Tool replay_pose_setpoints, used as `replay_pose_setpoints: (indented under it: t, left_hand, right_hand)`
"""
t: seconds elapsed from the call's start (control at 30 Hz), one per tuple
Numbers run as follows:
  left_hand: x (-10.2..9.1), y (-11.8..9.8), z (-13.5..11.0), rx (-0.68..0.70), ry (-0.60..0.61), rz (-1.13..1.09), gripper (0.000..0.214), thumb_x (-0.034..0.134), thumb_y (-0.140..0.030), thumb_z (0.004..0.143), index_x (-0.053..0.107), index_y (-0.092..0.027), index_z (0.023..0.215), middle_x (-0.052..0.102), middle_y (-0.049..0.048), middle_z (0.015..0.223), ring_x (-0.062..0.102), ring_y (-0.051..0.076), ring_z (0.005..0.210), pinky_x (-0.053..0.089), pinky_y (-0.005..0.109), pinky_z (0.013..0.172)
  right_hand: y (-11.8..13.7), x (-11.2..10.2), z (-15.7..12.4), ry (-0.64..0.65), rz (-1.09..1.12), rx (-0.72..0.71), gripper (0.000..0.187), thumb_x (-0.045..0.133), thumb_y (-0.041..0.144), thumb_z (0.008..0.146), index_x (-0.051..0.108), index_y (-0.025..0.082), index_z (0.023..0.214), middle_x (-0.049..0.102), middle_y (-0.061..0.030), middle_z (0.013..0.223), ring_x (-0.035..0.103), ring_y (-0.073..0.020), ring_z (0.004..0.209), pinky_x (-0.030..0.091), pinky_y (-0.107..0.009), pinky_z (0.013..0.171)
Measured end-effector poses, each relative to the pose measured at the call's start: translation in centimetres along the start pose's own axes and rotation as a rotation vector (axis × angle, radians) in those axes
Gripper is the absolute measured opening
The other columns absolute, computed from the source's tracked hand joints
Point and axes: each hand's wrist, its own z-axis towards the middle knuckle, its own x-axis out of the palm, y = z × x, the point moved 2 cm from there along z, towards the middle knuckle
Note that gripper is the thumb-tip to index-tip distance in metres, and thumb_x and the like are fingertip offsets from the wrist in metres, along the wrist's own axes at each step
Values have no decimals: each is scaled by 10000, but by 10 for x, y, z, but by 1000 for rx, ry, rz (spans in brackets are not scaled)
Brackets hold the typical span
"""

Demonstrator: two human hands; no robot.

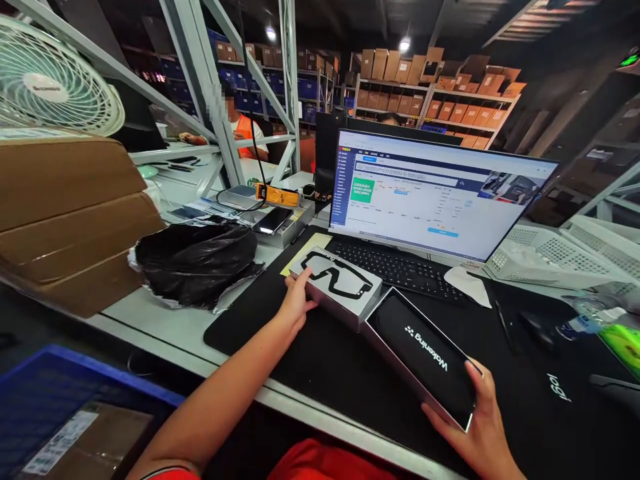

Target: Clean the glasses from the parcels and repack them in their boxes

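Observation:
A white box lid (345,293) with black goggles printed on its top is gripped at its left end by my left hand (297,300). Angled against it is the box's base (400,373), a silvery tray holding a black insert (425,347) marked "Wakening". My right hand (475,407) is closed around the near right end of that base, thumb on the rim. Lid and base meet near the middle of the black desk mat (310,367). What lies under the black insert is hidden.
Behind the box stand a keyboard (400,267) and a lit monitor (430,193). To the left lie a black plastic bag (197,260) and a large carton (65,220). A mouse (537,330), bottle (590,323) and white baskets (545,253) are on the right. A person in orange (245,133) sits beyond.

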Motion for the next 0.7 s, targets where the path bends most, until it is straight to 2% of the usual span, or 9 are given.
replay_pose_setpoints:
  t: [0.1, 0.27, 0.47, 0.5, 0.57, 0.63, 0.7]
  left_hand:
    - [0, 3, -2, 8, 20, 45, 357, 709, -438, 825, 442, -260, 979, 608, 9, 1049, 623, 173, 908, 593, 333, 712]
    - [2, 10, -9, 31, 62, 140, 374, 727, -425, 810, 464, -260, 1020, 611, 31, 1113, 629, 188, 950, 591, 335, 717]
    - [3, 17, -16, 12, 100, 200, 394, 711, -469, 802, 460, -271, 1030, 599, 22, 1143, 620, 203, 974, 593, 345, 681]
    - [3, 18, -16, 11, 101, 206, 392, 706, -474, 805, 455, -270, 1028, 596, 22, 1136, 616, 202, 970, 592, 345, 679]
    - [4, 20, -16, 4, 104, 219, 392, 699, -476, 808, 447, -267, 1023, 592, 26, 1107, 610, 197, 942, 589, 345, 670]
    - [5, 21, -16, 0, 109, 228, 394, 694, -477, 809, 437, -267, 1021, 590, 24, 1084, 607, 191, 911, 586, 341, 659]
    - [6, 20, -17, 7, 113, 230, 392, 683, -482, 813, 422, -272, 1016, 589, 16, 1083, 608, 184, 893, 582, 332, 652]
  right_hand:
    - [0, -10, -2, 97, -25, -51, 755, 736, 451, 805, 351, 395, 1453, 339, -119, 1480, 541, -383, 1254, 551, -558, 915]
    - [-3, -20, -7, 231, -89, -19, 706, 774, 447, 748, 495, 370, 1392, 421, -101, 1410, 667, -331, 1081, 618, -462, 786]
    - [-4, -22, -26, 335, -130, 82, 568, 704, 394, 825, 541, 354, 1368, 349, -107, 1488, 705, -241, 899, 626, -400, 659]
    - [-1, -23, -25, 338, -137, 89, 571, 700, 390, 830, 533, 344, 1374, 332, -115, 1502, 699, -255, 939, 630, -412, 677]
    - [6, -29, -18, 315, -164, 58, 582, 701, 369, 828, 524, 317, 1380, 267, -130, 1555, 633, -339, 1144, 614, -514, 836]
    - [18, -35, -4, 316, -204, -34, 600, 714, 325, 814, 528, 306, 1384, 160, -123, 1627, 447, -428, 1370, 472, -662, 1033]
    - [30, -39, 11, 422, -229, -145, 690, 717, 230, 794, 493, 341, 1437, 48, -85, 1680, 294, -445, 1470, 358, -702, 1114]
